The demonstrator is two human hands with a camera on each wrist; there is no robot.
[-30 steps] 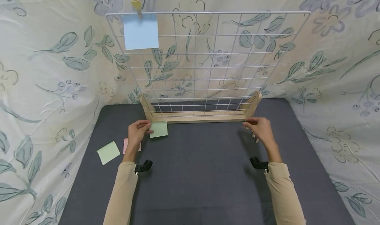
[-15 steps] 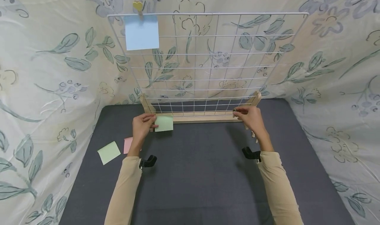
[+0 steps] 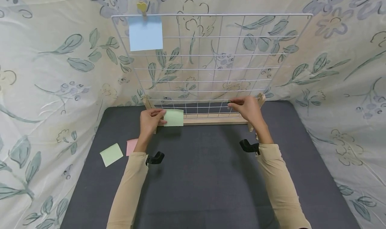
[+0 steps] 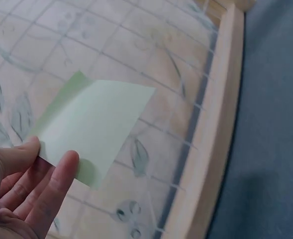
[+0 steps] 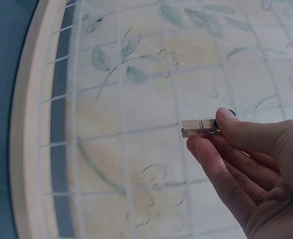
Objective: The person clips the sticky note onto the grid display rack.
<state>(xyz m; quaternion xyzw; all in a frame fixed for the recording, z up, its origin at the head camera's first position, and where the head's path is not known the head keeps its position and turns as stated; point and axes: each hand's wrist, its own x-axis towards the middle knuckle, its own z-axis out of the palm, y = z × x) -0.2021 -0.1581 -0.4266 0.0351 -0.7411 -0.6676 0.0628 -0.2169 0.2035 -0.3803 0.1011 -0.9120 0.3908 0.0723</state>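
One green note (image 4: 94, 122) pinched between left fingers (image 4: 65, 168), one clothespin (image 5: 192, 126) between right fingers (image 5: 213, 162)

I see plain beige long sleeves on both arms, the left sleeve (image 3: 125, 192) and the right sleeve (image 3: 278, 178) matching in colour, with soft creases running along the cloth. Each stops at the wrist, leaving the left hand (image 3: 149, 120) and right hand (image 3: 246, 106) bare. At the far end of each sleeve I can make out a black wrist mount, the left mount (image 3: 155, 158) and the right mount (image 3: 249, 146), each with a bent, hook-like body jutting inward. Any markings are too small for me to read.
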